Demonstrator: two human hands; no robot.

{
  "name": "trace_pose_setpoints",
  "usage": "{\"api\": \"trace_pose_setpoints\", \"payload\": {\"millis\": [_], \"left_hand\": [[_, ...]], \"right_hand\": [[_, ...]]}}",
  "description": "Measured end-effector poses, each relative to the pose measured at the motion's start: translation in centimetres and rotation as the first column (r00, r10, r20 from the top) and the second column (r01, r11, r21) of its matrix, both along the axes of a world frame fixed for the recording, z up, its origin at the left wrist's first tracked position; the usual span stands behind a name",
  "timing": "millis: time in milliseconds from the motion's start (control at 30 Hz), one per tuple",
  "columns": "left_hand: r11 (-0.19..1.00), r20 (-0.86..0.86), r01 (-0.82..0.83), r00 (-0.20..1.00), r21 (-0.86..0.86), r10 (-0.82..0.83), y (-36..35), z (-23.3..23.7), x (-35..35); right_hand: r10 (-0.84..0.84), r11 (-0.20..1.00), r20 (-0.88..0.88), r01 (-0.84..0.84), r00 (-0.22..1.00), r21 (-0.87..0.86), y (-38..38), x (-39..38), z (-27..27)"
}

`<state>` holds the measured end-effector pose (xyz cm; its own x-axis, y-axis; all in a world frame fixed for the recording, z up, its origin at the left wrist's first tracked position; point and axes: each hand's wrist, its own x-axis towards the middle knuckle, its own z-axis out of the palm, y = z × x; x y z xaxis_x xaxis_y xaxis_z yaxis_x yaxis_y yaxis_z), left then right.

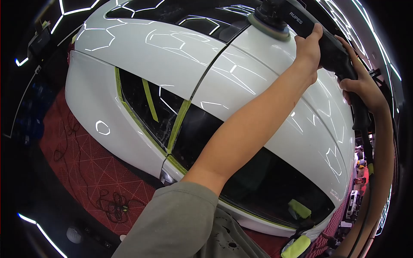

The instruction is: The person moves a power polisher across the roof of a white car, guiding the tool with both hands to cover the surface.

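On the roof point(251, 71), left hand point(309, 49) and right hand point(365, 86) grasp the polisher point(333, 52); tilting its pad point(270, 30), seemingly touching, could mar paint.

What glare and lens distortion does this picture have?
In the head view, bright hexagonal reflections lie on the car; in the head view, the wide lens bends straight lines and darkens the corners; in the head view, the lettering on the polisher stays readable.

Single head-worn view, wide-angle, lines bowed, corners dark. Looks forward and down over glossy white curved car body point(262, 71) from beside dark glass side windows point(275, 185). Olive-green cloth sleeve point(172, 219) nearest lens; black plastic polisher point(332, 49) farther, at top; red ribbed floor tiles point(107, 167) below left.
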<state>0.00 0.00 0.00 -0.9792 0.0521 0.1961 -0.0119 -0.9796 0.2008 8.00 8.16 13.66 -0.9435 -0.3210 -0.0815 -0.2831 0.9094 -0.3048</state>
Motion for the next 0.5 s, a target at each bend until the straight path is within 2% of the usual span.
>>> {"api": "trace_pose_setpoints", "payload": {"millis": [167,267,500], "left_hand": [[1.000,0.052,-0.004,0.999,-0.005,0.005,0.3,0.8,-1.0],[0.999,0.148,-0.017,0.989,-0.047,0.023,1.9,1.1,-3.5],[1.000,0.117,0.006,0.993,0.022,-0.008,1.6,1.0,-4.7]], "right_hand": [[-0.017,1.000,-0.070,0.017,0.997,0.002,0.8,-1.5,0.0],[-0.039,0.999,-0.024,0.038,0.999,-0.012,0.9,-2.0,0.0],[-0.062,0.998,-0.014,0.062,0.998,-0.032,1.2,-3.9,-0.4]]}}
